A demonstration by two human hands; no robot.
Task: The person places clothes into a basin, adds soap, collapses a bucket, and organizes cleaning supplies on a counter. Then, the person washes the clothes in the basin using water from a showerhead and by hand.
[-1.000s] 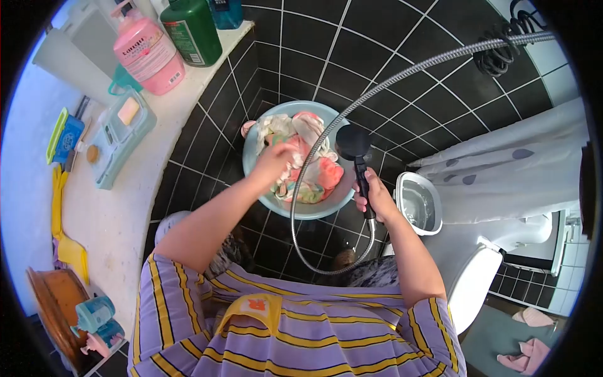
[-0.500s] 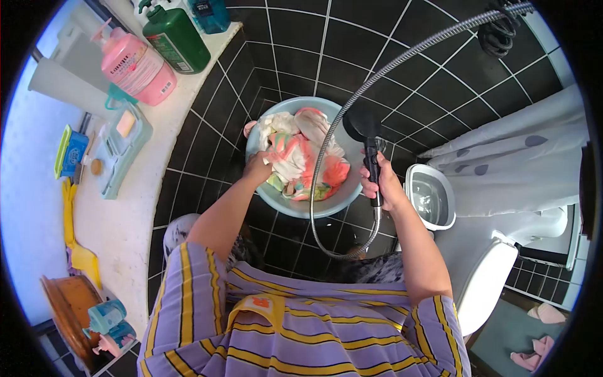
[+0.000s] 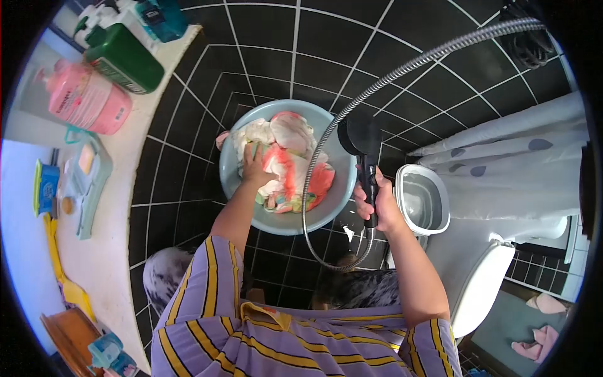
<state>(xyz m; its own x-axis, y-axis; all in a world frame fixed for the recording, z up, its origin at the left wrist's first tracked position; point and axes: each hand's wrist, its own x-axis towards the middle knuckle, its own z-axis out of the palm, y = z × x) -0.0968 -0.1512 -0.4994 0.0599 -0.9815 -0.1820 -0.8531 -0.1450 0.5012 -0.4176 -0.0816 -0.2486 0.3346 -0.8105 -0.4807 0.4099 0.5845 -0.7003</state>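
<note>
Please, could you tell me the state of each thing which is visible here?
Blue basin, upright, laundry inside
Laundry, bunched up, wetness unclear
Left hand, spread on the laundry
Shower head, held up, no spray visible
Right hand, closed around the shower head's handle
Metal shower hose, hanging in a loop
White-rimmed bin, uncovered, seemingly holding water
Green pump bottle, upright
Shower curtain, hanging in folds

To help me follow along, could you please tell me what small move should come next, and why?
Probably turn the shower head toward the fabric: the right hand holds it, seen beside the basin, while the left hand rests on the fabric inside.
</note>
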